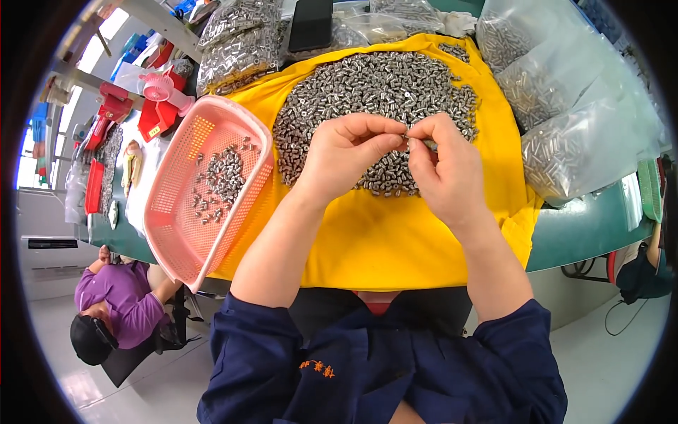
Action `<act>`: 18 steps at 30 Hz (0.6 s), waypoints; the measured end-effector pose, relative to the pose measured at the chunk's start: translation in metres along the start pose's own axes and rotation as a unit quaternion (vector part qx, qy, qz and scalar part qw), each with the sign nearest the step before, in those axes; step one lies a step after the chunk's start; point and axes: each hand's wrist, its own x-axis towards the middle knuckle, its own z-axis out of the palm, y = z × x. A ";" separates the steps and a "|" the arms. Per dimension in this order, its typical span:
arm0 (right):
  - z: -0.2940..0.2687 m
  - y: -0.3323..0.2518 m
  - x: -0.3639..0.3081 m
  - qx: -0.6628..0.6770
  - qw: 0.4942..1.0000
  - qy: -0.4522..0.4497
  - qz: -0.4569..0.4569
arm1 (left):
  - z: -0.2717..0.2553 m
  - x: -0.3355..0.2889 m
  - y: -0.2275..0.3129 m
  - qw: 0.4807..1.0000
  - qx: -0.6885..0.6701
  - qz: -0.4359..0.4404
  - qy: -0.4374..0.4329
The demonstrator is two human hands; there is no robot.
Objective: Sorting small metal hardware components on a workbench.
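Observation:
Both my hands meet over a wide heap of small silvery metal cylinders (353,92) spread on a yellow cloth (381,247). The thumb and forefinger of my left hand (346,145) are pinched together, and those of my right hand (448,166) pinch right beside them. A tiny dark metal part shows between the fingertips, mostly hidden; I cannot tell its exact kind or how each hand shares it. To the left stands a pink perforated plastic basket (166,191), tilted in view, with a loose pile of similar small metal parts (224,177) inside.
Clear bags of metal parts (558,152) line the right side, and more bags (240,46) lie at the back left. A black phone (311,25) rests behind the heap. Red bins (157,119) and a pink fan (161,88) stand left. A person in purple (120,300) sits lower left.

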 end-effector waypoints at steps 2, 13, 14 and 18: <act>0.001 0.001 -0.001 0.004 1.000 0.000 0.006 | 0.001 0.000 0.000 1.000 0.012 0.001 0.002; -0.009 -0.003 0.002 0.096 0.989 -0.019 0.109 | 0.000 0.008 0.003 0.999 -0.030 -0.026 -0.031; -0.011 -0.003 0.003 0.100 0.990 -0.010 0.098 | 0.002 0.009 0.007 0.999 -0.022 -0.026 -0.029; -0.038 0.006 0.011 0.119 0.982 0.085 0.124 | -0.005 0.021 0.034 0.991 0.109 0.053 0.054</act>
